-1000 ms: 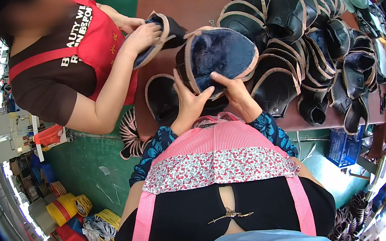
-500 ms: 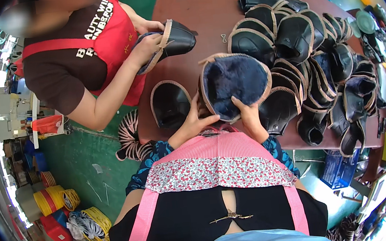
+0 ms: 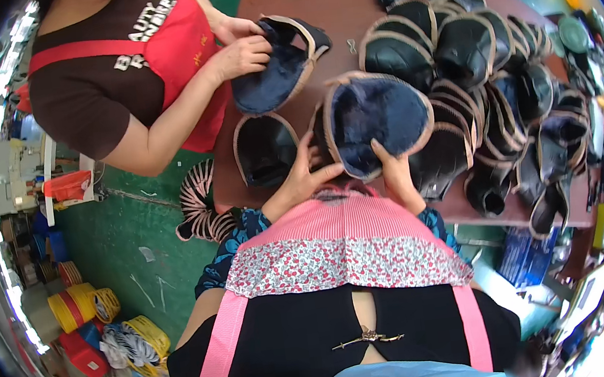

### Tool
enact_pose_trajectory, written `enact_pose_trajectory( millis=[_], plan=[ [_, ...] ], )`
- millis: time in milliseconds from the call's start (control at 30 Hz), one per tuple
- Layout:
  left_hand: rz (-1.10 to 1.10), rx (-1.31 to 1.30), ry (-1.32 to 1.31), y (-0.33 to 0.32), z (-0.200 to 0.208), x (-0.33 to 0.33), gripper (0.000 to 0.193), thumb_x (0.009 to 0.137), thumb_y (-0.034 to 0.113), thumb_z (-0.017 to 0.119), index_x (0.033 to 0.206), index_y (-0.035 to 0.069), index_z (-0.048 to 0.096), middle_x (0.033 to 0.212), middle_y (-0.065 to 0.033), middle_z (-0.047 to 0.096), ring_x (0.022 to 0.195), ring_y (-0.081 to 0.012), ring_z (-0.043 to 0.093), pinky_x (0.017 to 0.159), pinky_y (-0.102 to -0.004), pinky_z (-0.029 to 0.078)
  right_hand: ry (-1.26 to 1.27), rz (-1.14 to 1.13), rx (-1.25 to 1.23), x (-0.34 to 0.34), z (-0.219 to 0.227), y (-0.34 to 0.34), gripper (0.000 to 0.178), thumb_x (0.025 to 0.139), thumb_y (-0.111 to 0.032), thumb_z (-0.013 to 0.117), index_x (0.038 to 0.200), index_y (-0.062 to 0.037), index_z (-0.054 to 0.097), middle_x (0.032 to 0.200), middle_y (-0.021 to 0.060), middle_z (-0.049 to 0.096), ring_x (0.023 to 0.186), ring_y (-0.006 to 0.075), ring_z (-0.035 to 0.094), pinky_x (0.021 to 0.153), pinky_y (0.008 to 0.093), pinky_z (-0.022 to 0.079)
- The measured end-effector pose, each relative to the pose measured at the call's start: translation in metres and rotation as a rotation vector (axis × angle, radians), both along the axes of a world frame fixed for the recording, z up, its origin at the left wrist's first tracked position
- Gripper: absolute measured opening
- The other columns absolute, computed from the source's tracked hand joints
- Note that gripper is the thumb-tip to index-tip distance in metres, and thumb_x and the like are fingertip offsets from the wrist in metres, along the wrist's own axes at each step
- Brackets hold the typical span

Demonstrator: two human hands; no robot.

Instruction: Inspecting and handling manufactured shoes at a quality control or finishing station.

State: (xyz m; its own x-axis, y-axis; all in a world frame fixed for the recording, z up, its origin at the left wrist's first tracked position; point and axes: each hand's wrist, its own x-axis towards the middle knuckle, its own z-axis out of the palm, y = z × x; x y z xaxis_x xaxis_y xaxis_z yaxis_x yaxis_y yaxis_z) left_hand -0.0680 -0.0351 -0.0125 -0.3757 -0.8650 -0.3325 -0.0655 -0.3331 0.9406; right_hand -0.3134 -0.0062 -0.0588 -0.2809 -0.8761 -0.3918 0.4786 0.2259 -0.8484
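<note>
Both my hands hold a shoe upper with a dark blue furry lining [image 3: 377, 124] and a tan edge, its lined opening facing up, at the table's near edge. My left hand [image 3: 306, 178] grips its left side, fingers partly behind it. The thumb of my right hand [image 3: 395, 172] presses on the lining at the near right rim, with the other fingers hidden underneath. Just left of my left hand rests a black shoe upper [image 3: 265, 150]. Across from it, a co-worker's hands [image 3: 245, 50] handle another furry-lined upper [image 3: 271, 80].
A big pile of black shoe uppers [image 3: 465, 47] covers the right part of the brown table [image 3: 296, 3]. A striped bundle [image 3: 199, 200] hangs by the table's left edge. Yellow rolls [image 3: 73, 307] stand on the green floor at left, and a blue crate [image 3: 522, 256] sits below the table at right.
The upper in my hands has shifted slightly right and tipped a little. The co-worker has turned their upper so that its lining shows, one hand now at its opening.
</note>
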Motion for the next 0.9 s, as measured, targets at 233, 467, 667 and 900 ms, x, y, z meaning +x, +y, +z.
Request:
enact_pose_trajectory(
  millis=[233, 467, 667, 900],
  plan=[
    [0.174, 0.128, 0.129, 0.0, -0.001, -0.002, 0.116, 0.092, 0.017, 0.092, 0.176, 0.01, 0.013, 0.155, -0.0184, 0.04, 0.145, -0.0324, 0.048, 0.125, -0.0456, 0.043, -0.304, 0.061, 0.048, 0.014, 0.032, -0.005, 0.061, 0.113, -0.03, 0.072, 0.163, -0.0023, 0.052, 0.156, 0.0112, 0.064, 0.141, 0.0262, 0.062, 0.12, 0.0416, 0.05],
    [0.143, -0.164, 0.028, 0.005, 0.007, -0.011, 0.124, 0.089, 0.019, 0.095, 0.176, 0.001, 0.009, 0.171, -0.0236, 0.034, 0.156, -0.0356, 0.043, 0.129, -0.0484, 0.039, -0.418, 0.043, 0.093, 0.024, 0.043, -0.001, 0.06, 0.106, -0.014, 0.078, 0.159, -0.0028, 0.054, 0.151, 0.0148, 0.067, 0.133, 0.0327, 0.069, 0.118, 0.0477, 0.056],
    [0.176, -0.151, 0.007, 0.016, 0.025, -0.007, 0.119, 0.091, 0.016, 0.093, 0.176, 0.002, 0.011, 0.167, -0.0194, 0.039, 0.151, -0.0314, 0.05, 0.126, -0.0454, 0.043, -0.38, 0.15, 0.072, 0.035, 0.043, -0.001, 0.061, 0.099, -0.001, 0.077, 0.156, -0.0033, 0.056, 0.147, 0.0136, 0.068, 0.133, 0.0316, 0.068, 0.118, 0.0468, 0.055],
    [0.501, 0.074, 0.132, 0.024, 0.023, -0.003, 0.072, 0.093, 0.01, 0.09, 0.15, 0.006, 0.046, 0.133, -0.0088, 0.056, 0.123, -0.0213, 0.063, 0.109, -0.0369, 0.055, -0.314, 0.214, 0.026, 0.039, 0.025, -0.001, 0.055, 0.096, 0.0, 0.071, 0.15, 0.0003, 0.059, 0.136, 0.0141, 0.072, 0.122, 0.0301, 0.071, 0.111, 0.0432, 0.058]
  ],
)
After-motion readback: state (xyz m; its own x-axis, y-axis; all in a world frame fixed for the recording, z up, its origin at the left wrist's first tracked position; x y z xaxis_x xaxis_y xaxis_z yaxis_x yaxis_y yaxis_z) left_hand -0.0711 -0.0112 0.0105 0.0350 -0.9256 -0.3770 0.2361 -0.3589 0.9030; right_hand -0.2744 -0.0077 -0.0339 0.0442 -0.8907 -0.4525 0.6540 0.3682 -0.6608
